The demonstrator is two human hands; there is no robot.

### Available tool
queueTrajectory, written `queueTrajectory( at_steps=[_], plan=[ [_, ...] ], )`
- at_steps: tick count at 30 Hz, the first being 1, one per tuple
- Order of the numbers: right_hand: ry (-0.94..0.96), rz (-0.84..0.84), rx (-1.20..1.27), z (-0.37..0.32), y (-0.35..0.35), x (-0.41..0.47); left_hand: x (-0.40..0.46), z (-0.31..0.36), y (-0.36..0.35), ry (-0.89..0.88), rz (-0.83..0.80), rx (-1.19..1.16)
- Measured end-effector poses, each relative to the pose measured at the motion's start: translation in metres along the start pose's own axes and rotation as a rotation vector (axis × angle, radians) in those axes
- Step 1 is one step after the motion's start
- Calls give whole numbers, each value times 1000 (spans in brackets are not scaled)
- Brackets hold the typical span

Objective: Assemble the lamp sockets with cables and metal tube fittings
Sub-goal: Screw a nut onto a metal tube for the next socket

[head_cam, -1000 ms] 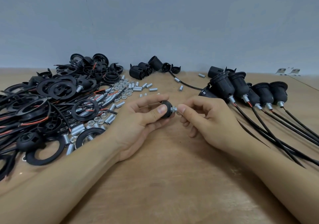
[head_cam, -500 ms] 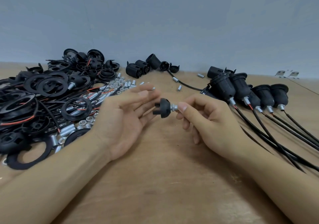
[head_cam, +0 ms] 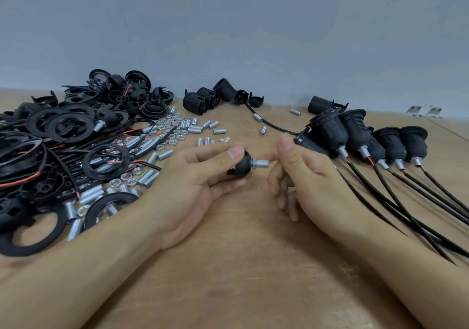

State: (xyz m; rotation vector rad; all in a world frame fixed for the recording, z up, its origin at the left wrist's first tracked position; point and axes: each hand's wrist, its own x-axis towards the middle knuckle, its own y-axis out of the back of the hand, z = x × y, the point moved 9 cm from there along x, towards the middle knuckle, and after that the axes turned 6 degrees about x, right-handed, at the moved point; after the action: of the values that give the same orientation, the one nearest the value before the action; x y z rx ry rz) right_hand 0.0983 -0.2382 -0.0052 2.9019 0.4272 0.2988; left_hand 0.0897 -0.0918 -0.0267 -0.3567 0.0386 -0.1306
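A: Where's the socket cap [head_cam: 241, 167]?
B: Held above the table [head_cam: 253, 278], centre, in left hand [head_cam: 193, 184]. Threaded metal tube [head_cam: 261, 163] sticking out sideways, long axis horizontal, free end pointing at right hand [head_cam: 304, 176].
A: Grip?
B: Left thumb on top, fingers curled under the cap, pinching it. Right holding nothing, fingers loosely curled, just beside the tube tip, apparently not touching.
A: Nearer hand for the tube?
B: Right. Cables [head_cam: 63, 166] piled left, nearer left hand; finished sockets [head_cam: 355, 135] at right.

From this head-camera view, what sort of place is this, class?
Probably a small assembly bench: piles of black socket parts, loose metal tubes and nuts, and finished cabled sockets lined along a wooden table.
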Motion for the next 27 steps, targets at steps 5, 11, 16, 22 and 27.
queueTrajectory(
  at_steps=[5, 11, 16, 22, 27],
  plan=[
    [95, -34, -2, -8, -6, -1, -2, 3, 0, -17, 26, 2],
    [40, 55, 21, -8, -5, -3, -2, 4, 1, -30, 38, -9],
    [121, 9, -53, -16, -10, -3, -4, 6, -4, -77, 13, 39],
    [65, 13, -50, -16, -7, -6, -3, 5, -2, -85, 33, 54],
    [109, 18, -86, -17, -4, -6, -4, 5, -3, -91, -2, 66]
  ],
)
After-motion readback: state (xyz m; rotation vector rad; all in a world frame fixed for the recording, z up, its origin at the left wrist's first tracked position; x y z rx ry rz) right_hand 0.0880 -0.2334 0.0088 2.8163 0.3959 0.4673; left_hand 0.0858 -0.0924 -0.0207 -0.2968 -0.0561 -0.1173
